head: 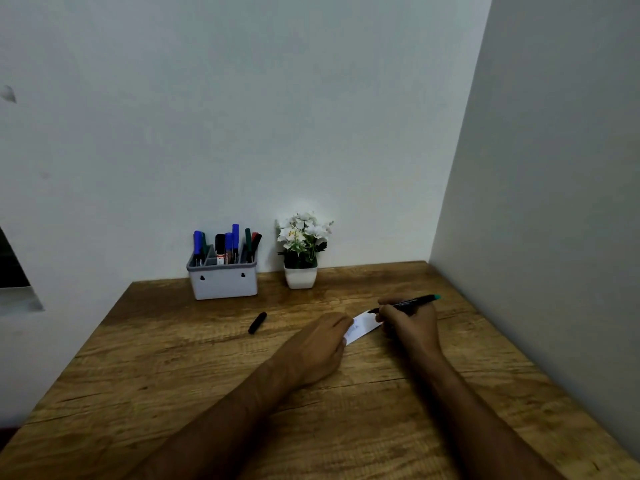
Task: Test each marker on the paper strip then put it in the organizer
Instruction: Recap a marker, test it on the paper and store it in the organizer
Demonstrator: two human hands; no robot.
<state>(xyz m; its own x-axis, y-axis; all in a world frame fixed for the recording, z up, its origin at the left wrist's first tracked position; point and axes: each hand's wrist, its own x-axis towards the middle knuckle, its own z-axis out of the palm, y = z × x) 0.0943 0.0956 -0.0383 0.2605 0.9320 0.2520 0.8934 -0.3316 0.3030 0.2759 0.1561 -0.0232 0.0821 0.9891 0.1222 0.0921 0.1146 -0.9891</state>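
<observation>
Entry, head view. The right hand (410, 322) held the marker (405, 302) in a writing grip, fingers curled round the barrel near the tip, teal end pointing to 2 o'clock, tip down at the far edge of the paper strip (362, 326). The left hand (320, 342) lay on the strip's near end at 8 o'clock from the tip; it appeared to press the paper flat, but I could not tell whether the fingers lay straight or bent. Faint marks showed on the strip beside the left fingers.

A loose black cap (257, 322) lay on the table (173, 375), at 9 o'clock from the strip and well apart from it. The organizer (223, 280) stood at 11 o'clock against the wall, several markers already upright in it; a small flower pot (300, 276) just beside it to the right.

Handling judgement: marker light, stiff, smooth-barrelled; best held low on the barrel for writing, mid-barrel for carrying. Strip thin and light, likely to slide under the tip unless pinned. Cap small, prone to roll; I judged it belongs to this marker.
</observation>
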